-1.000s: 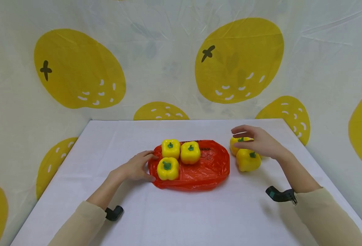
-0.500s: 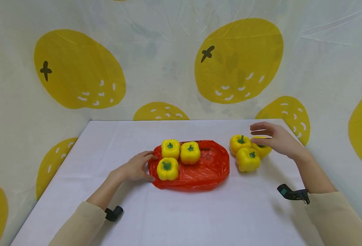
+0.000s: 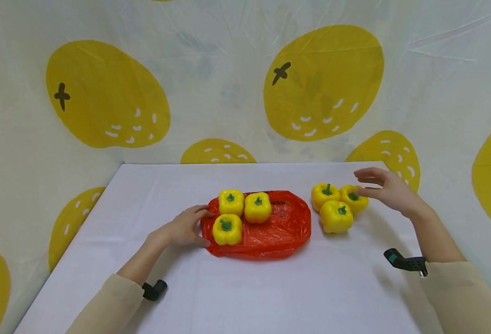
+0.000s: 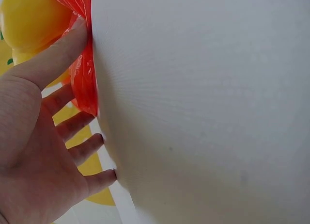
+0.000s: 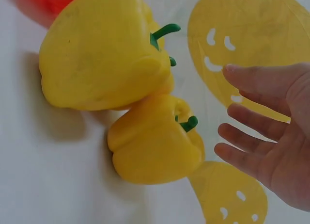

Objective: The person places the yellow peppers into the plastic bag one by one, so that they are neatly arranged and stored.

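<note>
In the head view, three yellow bell peppers point(image 3: 227, 229) with green stems sit together on the left half of a red plastic bag point(image 3: 278, 237). My left hand point(image 3: 185, 225) touches the bag's left edge with its fingers spread. In the left wrist view, the thumb point(image 4: 63, 56) lies against the red plastic and the other fingertips reach down to the tabletop. Three more yellow bell peppers point(image 3: 336, 216) stand in a cluster right of the bag. My right hand point(image 3: 389, 188) hovers beside the rearmost right pepper point(image 3: 355, 204), holding nothing, fingers loosely extended.
The white tabletop point(image 3: 245, 297) carries the bag and the peppers. Behind and beside it hangs a pale cloth point(image 3: 224, 69) printed with large yellow fruit. A black wrist camera point(image 3: 404, 262) is strapped to my right wrist, another point(image 3: 155, 290) to my left.
My right hand has moved rightward from over the right-hand cluster, uncovering those peppers. My left hand, the bag and all the peppers have stayed in place.
</note>
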A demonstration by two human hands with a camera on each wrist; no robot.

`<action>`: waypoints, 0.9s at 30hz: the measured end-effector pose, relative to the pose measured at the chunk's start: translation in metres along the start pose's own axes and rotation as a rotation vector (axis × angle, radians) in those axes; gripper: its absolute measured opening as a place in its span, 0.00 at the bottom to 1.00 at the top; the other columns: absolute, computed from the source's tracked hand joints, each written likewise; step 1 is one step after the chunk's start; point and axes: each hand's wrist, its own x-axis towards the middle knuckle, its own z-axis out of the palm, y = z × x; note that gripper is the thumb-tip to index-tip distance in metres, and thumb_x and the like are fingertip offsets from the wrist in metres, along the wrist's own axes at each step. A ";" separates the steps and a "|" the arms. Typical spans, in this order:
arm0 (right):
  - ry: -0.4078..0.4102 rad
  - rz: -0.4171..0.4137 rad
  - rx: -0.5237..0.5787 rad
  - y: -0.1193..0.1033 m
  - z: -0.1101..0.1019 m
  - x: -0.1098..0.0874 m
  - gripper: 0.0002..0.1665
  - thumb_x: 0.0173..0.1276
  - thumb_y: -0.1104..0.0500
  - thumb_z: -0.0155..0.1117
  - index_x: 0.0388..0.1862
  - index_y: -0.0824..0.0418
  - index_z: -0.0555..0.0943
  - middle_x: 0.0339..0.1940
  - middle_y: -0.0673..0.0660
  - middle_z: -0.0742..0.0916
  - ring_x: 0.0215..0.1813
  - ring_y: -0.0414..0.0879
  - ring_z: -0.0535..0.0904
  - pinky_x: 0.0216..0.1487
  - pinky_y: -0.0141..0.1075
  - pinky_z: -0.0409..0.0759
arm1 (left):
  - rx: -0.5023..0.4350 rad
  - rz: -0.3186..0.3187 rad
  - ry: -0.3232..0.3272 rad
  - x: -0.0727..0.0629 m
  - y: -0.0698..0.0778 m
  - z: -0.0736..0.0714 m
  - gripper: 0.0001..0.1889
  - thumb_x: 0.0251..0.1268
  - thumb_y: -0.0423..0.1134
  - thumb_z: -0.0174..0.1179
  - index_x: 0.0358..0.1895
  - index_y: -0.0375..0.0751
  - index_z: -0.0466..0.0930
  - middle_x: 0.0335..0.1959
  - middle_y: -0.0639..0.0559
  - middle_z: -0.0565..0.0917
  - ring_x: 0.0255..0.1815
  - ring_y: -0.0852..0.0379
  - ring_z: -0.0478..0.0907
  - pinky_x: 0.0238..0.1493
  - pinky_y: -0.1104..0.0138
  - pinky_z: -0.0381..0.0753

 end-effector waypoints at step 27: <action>-0.176 0.048 0.046 0.034 0.009 0.005 0.45 0.69 0.53 0.73 0.78 0.63 0.64 0.77 0.71 0.66 0.75 0.73 0.59 0.66 0.75 0.60 | -0.002 0.002 0.004 -0.001 0.001 0.000 0.40 0.53 0.47 0.79 0.70 0.45 0.73 0.78 0.40 0.62 0.78 0.37 0.56 0.72 0.37 0.62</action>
